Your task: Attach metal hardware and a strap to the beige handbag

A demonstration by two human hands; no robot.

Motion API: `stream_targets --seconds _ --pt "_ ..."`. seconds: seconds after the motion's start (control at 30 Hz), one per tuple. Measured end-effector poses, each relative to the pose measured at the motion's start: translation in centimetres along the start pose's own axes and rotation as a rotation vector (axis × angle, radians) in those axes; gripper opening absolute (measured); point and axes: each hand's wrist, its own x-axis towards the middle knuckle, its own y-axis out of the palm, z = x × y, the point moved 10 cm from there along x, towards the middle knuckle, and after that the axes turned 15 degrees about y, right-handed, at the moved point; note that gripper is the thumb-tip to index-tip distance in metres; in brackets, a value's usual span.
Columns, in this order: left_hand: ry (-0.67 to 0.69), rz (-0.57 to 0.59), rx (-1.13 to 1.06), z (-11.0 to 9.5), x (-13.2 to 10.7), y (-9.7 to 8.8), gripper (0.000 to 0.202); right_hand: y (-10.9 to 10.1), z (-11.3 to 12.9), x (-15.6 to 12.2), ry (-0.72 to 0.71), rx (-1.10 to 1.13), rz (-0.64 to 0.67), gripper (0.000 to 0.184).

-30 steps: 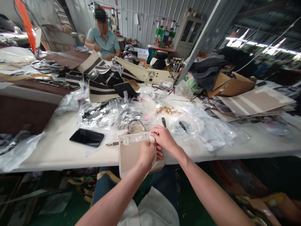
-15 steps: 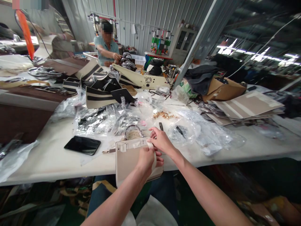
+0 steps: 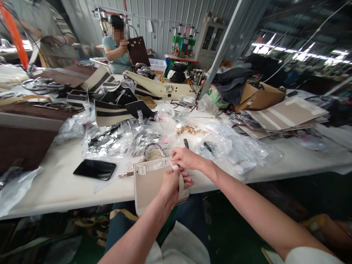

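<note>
A beige bag panel (image 3: pixel 150 187) leans on the table's front edge toward my lap. Small strips of pale tape (image 3: pixel 158 166) lie along its upper edge. My left hand (image 3: pixel 171 183) is closed around a cream tape roll (image 3: pixel 180 183) at the panel's right side, its outer fingers pointing right. Over the top right corner, my right hand (image 3: pixel 185 158) pinches with thumb and forefinger what looks like a short piece of the tape; the fingers partly hide it. A curved handle (image 3: pixel 154 146) rises behind the panel. Left of the panel lies a metal-ended strap (image 3: pixel 125 175).
A black phone (image 3: pixel 95 169) lies to the left. Plastic bags (image 3: pixel 242 156), gold-coloured hardware (image 3: pixel 188 129) and a dark tool (image 3: pixel 186 143) are beyond the panel. Stacked panels (image 3: pixel 288 113) stand at right, a brown bag body (image 3: pixel 27 143) at left. A co-worker (image 3: pixel 118 55) sits opposite.
My right hand has closed down onto the panel's top right corner, and its forearm has swung outward to the right. Opposite, the co-worker now holds up a dark brown panel.
</note>
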Motion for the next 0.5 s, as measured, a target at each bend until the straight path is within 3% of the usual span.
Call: stream_targets --seconds 0.13,0.5 --pt "0.012 0.025 0.052 0.4 -0.3 -0.4 0.019 0.0 0.9 -0.3 -0.044 -0.035 0.047 0.029" --pt "0.059 0.062 0.065 1.6 0.2 -0.2 0.015 0.5 -0.1 -0.8 0.114 -0.074 -0.033 0.033"
